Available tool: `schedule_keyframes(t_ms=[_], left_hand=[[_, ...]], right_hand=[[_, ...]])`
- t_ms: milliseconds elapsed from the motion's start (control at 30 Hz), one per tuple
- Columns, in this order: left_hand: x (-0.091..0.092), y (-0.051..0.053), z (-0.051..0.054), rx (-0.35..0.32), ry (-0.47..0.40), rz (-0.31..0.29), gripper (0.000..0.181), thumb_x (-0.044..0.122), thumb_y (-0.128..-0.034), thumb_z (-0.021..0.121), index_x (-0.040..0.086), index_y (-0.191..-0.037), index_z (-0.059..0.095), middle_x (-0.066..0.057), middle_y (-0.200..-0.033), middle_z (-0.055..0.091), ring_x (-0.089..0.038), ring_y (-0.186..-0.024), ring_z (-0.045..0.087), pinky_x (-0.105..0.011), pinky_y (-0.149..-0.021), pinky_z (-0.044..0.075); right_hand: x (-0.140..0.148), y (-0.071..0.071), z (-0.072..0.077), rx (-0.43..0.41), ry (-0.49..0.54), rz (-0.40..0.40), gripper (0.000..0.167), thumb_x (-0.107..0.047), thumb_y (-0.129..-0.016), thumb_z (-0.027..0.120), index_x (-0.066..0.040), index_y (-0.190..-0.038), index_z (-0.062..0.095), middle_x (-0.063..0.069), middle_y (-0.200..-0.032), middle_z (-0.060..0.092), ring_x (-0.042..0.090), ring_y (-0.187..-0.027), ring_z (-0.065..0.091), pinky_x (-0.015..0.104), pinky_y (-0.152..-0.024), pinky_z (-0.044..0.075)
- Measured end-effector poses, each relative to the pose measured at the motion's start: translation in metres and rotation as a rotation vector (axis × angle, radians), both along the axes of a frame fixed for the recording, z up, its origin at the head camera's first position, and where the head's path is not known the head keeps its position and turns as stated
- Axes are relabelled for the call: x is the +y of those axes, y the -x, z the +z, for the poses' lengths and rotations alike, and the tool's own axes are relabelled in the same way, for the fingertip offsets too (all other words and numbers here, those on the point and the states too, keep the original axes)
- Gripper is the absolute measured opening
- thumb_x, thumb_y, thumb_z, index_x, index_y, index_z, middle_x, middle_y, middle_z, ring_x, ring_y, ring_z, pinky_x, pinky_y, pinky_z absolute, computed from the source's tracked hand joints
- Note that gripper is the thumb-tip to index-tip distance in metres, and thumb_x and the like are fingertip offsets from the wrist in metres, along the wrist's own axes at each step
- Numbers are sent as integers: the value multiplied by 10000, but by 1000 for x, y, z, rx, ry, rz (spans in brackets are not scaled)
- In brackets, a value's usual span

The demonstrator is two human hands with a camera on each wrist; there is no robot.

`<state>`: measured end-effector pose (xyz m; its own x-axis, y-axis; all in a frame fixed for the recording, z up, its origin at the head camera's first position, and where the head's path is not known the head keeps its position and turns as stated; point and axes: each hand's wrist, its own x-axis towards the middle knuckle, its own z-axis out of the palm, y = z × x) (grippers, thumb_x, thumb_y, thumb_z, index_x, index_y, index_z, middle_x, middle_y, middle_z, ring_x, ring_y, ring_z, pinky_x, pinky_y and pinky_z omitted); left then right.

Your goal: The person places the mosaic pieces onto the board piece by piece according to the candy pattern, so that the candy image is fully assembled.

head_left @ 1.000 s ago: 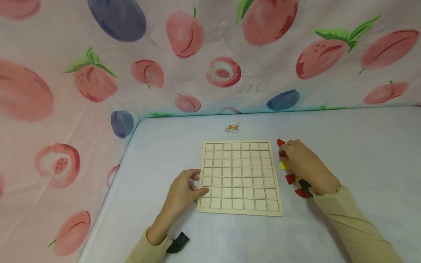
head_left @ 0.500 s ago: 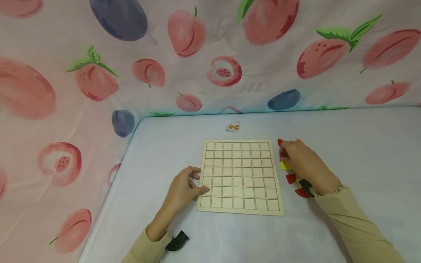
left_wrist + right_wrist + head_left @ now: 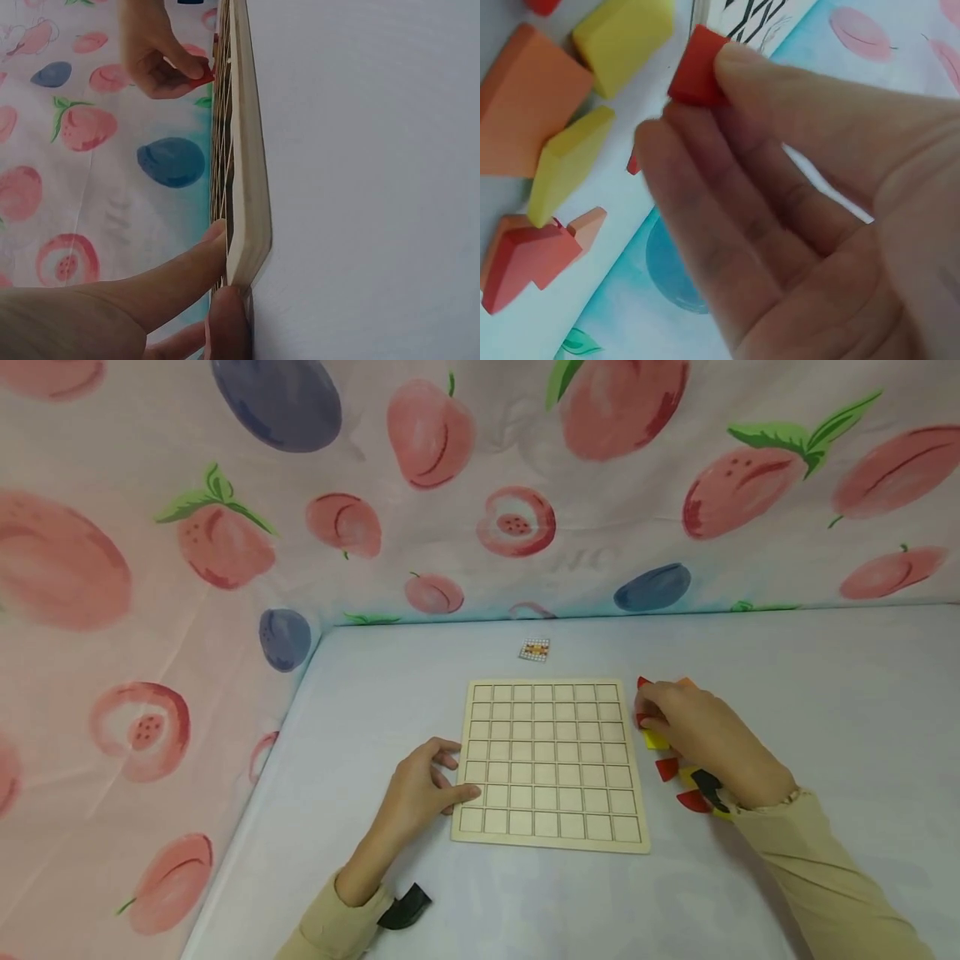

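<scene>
A square wooden grid board lies flat on the white table. At its left edge my left hand grips the board, thumb on top of the grid and fingers along the side, as the left wrist view also shows. To the right of the board, my right hand is above a group of coloured pieces. Between thumb and fingers it pinches a small red block, clearest in the right wrist view. Part of the group is hidden beneath the hand, including most of an orange piece.
Yellow blocks, orange blocks and red blocks lie close together on the right. Behind the board lies a small patterned card. A fruit-print cloth rises at the back and left.
The head view has shifted slightly, moving the scene a little to the right. Both hands stay in nearly the same place relative to the board.
</scene>
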<state>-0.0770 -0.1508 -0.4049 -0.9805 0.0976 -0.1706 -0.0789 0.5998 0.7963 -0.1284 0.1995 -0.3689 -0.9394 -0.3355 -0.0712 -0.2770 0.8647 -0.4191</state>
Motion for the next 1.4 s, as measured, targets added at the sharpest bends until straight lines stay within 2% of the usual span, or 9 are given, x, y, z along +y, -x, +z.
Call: schedule_keyframes(t_ms=[233, 433, 533, 767, 967, 1100, 1267, 1400], left_hand=[[0, 0, 1, -8, 4, 11, 581, 125, -747, 879, 63, -1254, 604, -69, -1046, 602, -134, -547, 598, -283, -524, 530], [0, 0, 1, -20, 2, 15, 590, 134, -747, 881, 75, -1263, 600, -65, -1060, 602, -143, -548, 602, -295, -534, 535], [0, 0, 1, -25, -3, 16, 593, 134, -750, 879, 81, -1269, 596, -62, -1063, 601, -148, -551, 606, -300, -538, 541], [1, -1, 2, -27, -11, 12, 597, 136, -754, 877, 80, -1275, 591, -62, -1067, 599, -151, -553, 607, -313, -543, 542], [0, -2, 1, -28, -16, 9, 594, 143, -756, 876, 71, -1274, 593, -68, -1067, 599, -148, -547, 603, -302, -540, 532], [0, -2, 2, -25, 1, 7, 595, 150, -760, 873, 69, -1278, 591, -63, -1069, 603, -142, -546, 606, -291, -543, 524], [1, 0, 3, -27, 13, 11, 604, 151, -757, 875, 70, -1283, 591, -57, -1069, 606, -141, -540, 607, -295, -552, 518], [1, -1, 3, -42, 12, 19, 604, 151, -753, 878, 79, -1281, 593, -50, -1063, 606, -145, -537, 607, -304, -559, 522]], right_hand=[[-3, 0, 1, 99, 74, 132, 116, -27, -848, 766, -90, -868, 671, -10, -802, 659, 106, -692, 562, 292, -655, 507], [-8, 1, 1, 58, 135, 198, 99, -4, -872, 733, -80, -911, 683, -13, -878, 661, 111, -783, 594, 287, -698, 521], [-10, 1, 0, 76, 137, 219, 130, 23, -862, 732, -76, -942, 708, 0, -908, 663, 130, -826, 607, 314, -731, 541], [-14, 2, -2, 86, 113, 251, 176, 34, -861, 727, -76, -997, 749, 18, -971, 680, 185, -908, 664, 370, -797, 567], [-17, 5, -5, 73, 84, 270, 198, 71, -871, 694, -81, -982, 757, 28, -991, 672, 212, -936, 651, 380, -804, 560], [-19, 6, -7, 96, 78, 293, 209, 90, -862, 690, -78, -962, 761, 31, -988, 692, 238, -954, 652, 396, -813, 559], [-19, 7, -10, 115, 75, 261, 197, 57, -850, 725, -90, -975, 766, 35, -1002, 723, 244, -979, 650, 407, -838, 553], [-19, 8, -12, 99, 84, 249, 181, 27, -843, 748, -93, -978, 765, 28, -993, 721, 224, -954, 660, 397, -821, 562]])
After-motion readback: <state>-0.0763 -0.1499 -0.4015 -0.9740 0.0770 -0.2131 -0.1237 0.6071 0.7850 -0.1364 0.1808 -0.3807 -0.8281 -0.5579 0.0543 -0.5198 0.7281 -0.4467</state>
